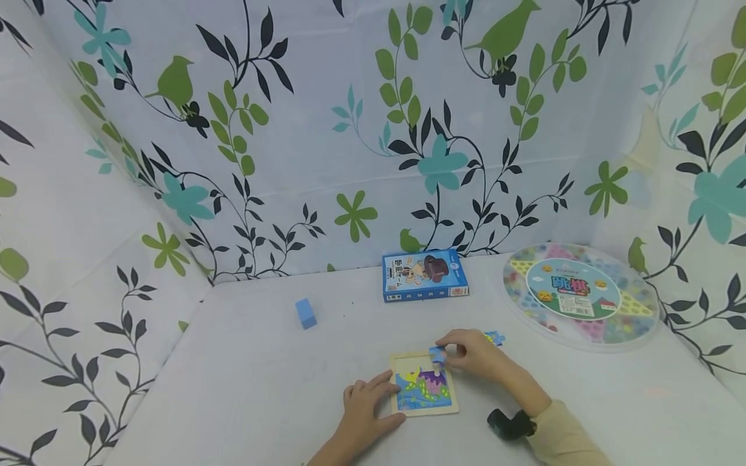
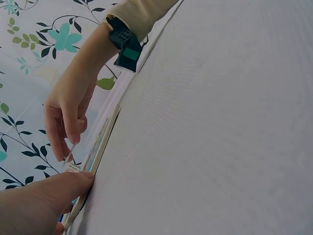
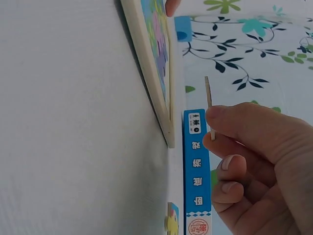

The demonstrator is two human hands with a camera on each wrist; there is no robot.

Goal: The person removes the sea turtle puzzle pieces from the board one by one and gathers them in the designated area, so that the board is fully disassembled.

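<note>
A wooden-framed jigsaw puzzle (image 1: 425, 411) lies on the white table, its lower part filled with a colourful picture and a bare strip along its top. My right hand (image 1: 479, 355) pinches a blue puzzle piece (image 1: 436, 356) between thumb and finger, over the frame's upper right corner. Edge-on in the right wrist view, that thin piece (image 3: 208, 90) is clear of the frame (image 3: 146, 58). My left hand (image 1: 366, 409) rests against the frame's left side, thumb near its lower left corner. Partly behind the right hand lies another puzzle piece (image 1: 495, 338).
Behind the puzzle lies a blue game box (image 1: 425, 275). To its right is a round, clear-covered board game (image 1: 574, 289) with Chinese lettering. A small blue block (image 1: 305, 313) sits to the left. Patterned cloth (image 1: 303, 129) hangs around the table's back and sides.
</note>
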